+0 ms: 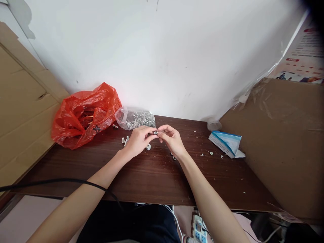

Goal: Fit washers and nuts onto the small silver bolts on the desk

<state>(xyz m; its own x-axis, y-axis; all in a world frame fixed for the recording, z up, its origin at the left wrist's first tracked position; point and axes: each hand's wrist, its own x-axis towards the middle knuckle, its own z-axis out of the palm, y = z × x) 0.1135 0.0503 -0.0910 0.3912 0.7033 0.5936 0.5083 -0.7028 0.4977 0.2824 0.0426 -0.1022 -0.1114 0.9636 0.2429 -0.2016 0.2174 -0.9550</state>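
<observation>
My left hand [140, 139] and my right hand [172, 139] meet above the middle of the dark wooden table. Between their fingertips is a small metal fitting [155, 133] with a dark band, too small to name surely. Both hands are closed in a pinch on it. Just below my left fingers lies a round metal ring [148, 146]. Several small white plastic pieces [123, 140] stand to the left of that hand, partly hidden by it. Small dark-and-white rings [174, 157] lie beside my right wrist.
A red plastic bag [86, 116] sits at the back left, next to a clear bag of small metal parts [141, 119]. At the right are a blue-and-white packet [226, 143] and a clear cup [214, 125]. A black cable [63, 180] crosses my left forearm.
</observation>
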